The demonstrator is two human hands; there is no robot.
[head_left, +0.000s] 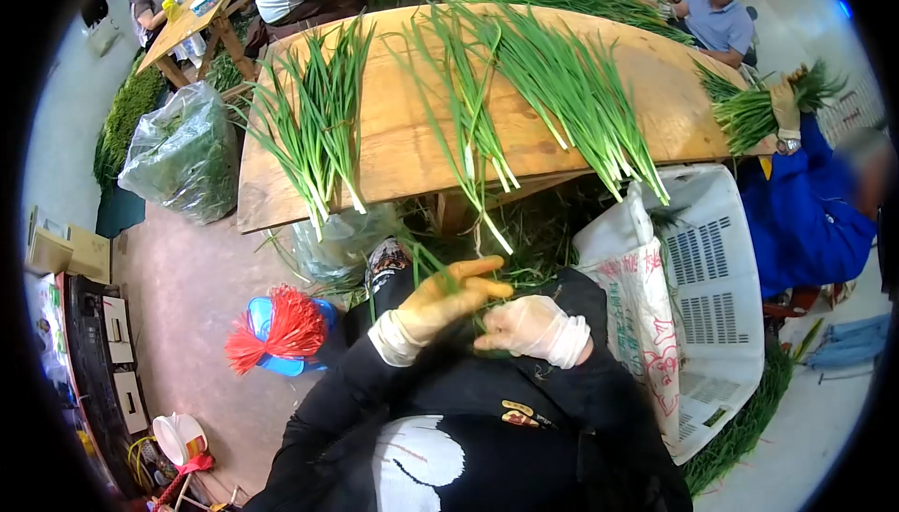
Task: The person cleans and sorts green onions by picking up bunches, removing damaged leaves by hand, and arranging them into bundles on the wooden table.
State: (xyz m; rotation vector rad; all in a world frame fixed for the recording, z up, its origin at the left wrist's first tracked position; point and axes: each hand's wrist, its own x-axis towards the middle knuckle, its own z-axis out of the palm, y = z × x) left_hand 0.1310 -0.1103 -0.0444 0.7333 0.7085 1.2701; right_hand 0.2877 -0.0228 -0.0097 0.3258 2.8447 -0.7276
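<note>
In the head view, my left hand (440,299), in a yellowish glove with a white cuff, is above my lap with fingers stretched and apart. Blurred green leaves (426,264) pass beside it. Close to its right, my right hand (526,327), in a thin whitish glove, has its fingers curled together around some green chive leaves, mostly hidden. In front of both hands, chives lie on the wooden table (403,152): a left bundle (323,119), a thin loose group (468,109) in the middle and a larger pile (581,91) to the right.
A white crate (716,287) with a printed sack (641,325) stands at my right. Red ties (286,329) lie over a blue container at my left. A plastic bag (183,152) of greens sits left of the table. A blue-sleeved co-worker holds a bundle (749,117) at right.
</note>
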